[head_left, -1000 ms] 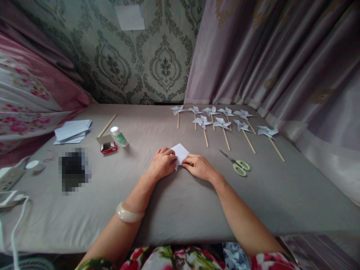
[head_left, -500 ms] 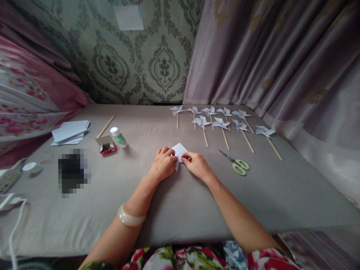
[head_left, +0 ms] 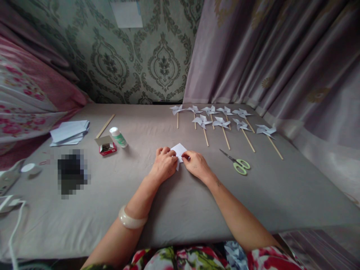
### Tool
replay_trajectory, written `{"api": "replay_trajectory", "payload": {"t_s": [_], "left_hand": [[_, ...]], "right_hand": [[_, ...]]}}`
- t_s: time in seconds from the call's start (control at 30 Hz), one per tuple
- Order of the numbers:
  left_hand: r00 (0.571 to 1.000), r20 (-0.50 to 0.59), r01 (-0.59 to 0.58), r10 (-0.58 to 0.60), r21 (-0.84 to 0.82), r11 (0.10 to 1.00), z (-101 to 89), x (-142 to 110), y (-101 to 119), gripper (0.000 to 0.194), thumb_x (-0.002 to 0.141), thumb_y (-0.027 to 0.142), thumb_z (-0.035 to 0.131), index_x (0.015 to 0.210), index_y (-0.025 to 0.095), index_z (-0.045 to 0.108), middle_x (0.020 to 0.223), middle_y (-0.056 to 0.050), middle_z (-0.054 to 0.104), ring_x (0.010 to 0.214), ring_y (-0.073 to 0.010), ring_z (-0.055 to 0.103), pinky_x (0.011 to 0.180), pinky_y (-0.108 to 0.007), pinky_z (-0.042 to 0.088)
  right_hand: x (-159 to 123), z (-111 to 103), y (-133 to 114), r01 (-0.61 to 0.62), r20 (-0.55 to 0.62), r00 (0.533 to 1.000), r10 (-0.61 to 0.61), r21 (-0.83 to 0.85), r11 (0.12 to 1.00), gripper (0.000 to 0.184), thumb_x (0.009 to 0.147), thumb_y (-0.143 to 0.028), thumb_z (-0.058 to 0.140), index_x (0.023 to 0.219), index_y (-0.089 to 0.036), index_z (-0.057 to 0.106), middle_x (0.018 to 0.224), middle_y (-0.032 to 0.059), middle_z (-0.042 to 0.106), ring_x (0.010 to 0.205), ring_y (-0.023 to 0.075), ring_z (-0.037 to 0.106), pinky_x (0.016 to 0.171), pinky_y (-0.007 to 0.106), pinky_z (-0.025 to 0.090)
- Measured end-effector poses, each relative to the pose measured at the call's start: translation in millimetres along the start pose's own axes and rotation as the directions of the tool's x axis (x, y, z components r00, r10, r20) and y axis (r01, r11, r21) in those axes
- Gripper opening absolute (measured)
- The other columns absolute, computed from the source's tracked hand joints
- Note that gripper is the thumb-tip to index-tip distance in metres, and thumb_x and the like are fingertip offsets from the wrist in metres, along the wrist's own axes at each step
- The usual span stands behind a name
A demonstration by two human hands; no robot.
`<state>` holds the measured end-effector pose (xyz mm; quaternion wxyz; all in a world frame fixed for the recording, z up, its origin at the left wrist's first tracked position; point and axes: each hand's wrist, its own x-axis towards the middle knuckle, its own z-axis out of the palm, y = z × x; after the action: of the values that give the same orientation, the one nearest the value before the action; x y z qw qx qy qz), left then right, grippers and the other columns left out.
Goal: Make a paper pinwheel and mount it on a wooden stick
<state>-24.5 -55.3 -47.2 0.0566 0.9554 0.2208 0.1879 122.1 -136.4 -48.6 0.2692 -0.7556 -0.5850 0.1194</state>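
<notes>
Scissors point(head_left: 234, 161) near right hand point(head_left: 196, 164), pinwheels point(head_left: 221, 123) beyond, tube point(head_left: 119, 138) beside box point(head_left: 107, 149)

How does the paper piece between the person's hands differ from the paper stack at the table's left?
Handling: the left hand and right hand both touch the paper piece; the paper stack lies untouched.
Outline: the paper piece looks smaller and is partly covered; the paper stack spreads wider, its several layers unevenly aligned.
Shared: both look whitish.
</notes>
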Motion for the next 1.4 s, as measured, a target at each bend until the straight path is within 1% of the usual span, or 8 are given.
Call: {"api": "replay_trajectory", "payload": {"t_s": [0.17, 0.47, 0.7, 1.1, 1.27, 1.4], "left_hand": [[1.000, 0.015, 0.001, -0.002, 0.047, 0.999, -0.3, -0.2, 0.4, 0.021, 0.086, 0.021, 0.052, 0.080, 0.022, 0.072, 0.092, -0.008, 0.069, 0.097, -0.0273, 0.050, 0.091, -0.048, 0.031], [1.000, 0.011, 0.012, -0.013, 0.008, 1.000, -1.2, 0.1, 1.2, 0.022, 0.086, 0.020, 0.051, 0.081, 0.022, 0.073, 0.090, -0.009, 0.068, 0.098, -0.0274, 0.050, 0.091, -0.049, 0.031], [1.000, 0.027, 0.006, -0.007, 0.045, 0.999, -0.9, -0.3, 1.3, 0.022, 0.087, 0.022, 0.051, 0.081, 0.023, 0.073, 0.091, -0.008, 0.069, 0.098, -0.0282, 0.050, 0.091, -0.049, 0.030], [0.999, 0.036, -0.002, 0.000, 0.062, 0.998, -1.9, -0.4, 1.0, 0.022, 0.087, 0.021, 0.051, 0.084, 0.022, 0.073, 0.093, -0.007, 0.069, 0.098, -0.0279, 0.049, 0.090, -0.048, 0.030], [0.999, 0.042, 0.006, -0.009, 0.061, 0.998, -3.4, -0.2, 2.0, 0.022, 0.087, 0.021, 0.051, 0.084, 0.022, 0.073, 0.094, -0.007, 0.069, 0.099, -0.0277, 0.049, 0.091, -0.048, 0.029], [0.998, 0.065, 0.013, -0.018, 0.064, 0.998, -5.7, 0.1, 3.5, 0.024, 0.087, 0.021, 0.050, 0.084, 0.022, 0.074, 0.093, -0.007, 0.069, 0.100, -0.0268, 0.049, 0.092, -0.047, 0.029]], "right_hand": [[0.3, -0.7, -1.8, 0.015, 0.009, 1.000, -0.015, -0.025, 1.000, 0.020, 0.086, -0.017, 0.052, 0.096, -0.020, 0.070, 0.095, 0.0078, 0.072, 0.086, 0.0186, 0.066, 0.079, 0.027, 0.046], [1.0, -2.6, -4.5, 0.026, 0.035, 0.999, -0.025, -0.043, 0.999, 0.023, 0.086, -0.017, 0.052, 0.098, -0.021, 0.071, 0.097, 0.0077, 0.072, 0.084, 0.0178, 0.065, 0.078, 0.026, 0.046], [0.3, -2.8, -6.1, 0.022, 0.047, 0.999, -0.018, -0.086, 0.996, 0.027, 0.086, -0.017, 0.051, 0.103, -0.023, 0.072, 0.101, 0.0072, 0.071, 0.088, 0.0179, 0.065, 0.078, 0.026, 0.046], [0.1, -1.9, -6.2, 0.035, 0.066, 0.998, -0.026, -0.137, 0.990, 0.028, 0.088, -0.020, 0.049, 0.105, -0.023, 0.072, 0.103, 0.0073, 0.070, 0.088, 0.0182, 0.064, 0.075, 0.026, 0.046], [-0.4, -4.5, -10.2, 0.016, 0.107, 0.994, 0.002, -0.170, 0.985, 0.029, 0.090, -0.022, 0.047, 0.107, -0.024, 0.070, 0.106, 0.0069, 0.069, 0.092, 0.0178, 0.063, 0.077, 0.025, 0.045], [-1.0, -7.4, -14.5, 0.006, 0.150, 0.988, 0.027, -0.218, 0.976, 0.031, 0.093, -0.025, 0.042, 0.111, -0.025, 0.068, 0.111, 0.0067, 0.067, 0.096, 0.0189, 0.063, 0.079, 0.028, 0.044]]}}
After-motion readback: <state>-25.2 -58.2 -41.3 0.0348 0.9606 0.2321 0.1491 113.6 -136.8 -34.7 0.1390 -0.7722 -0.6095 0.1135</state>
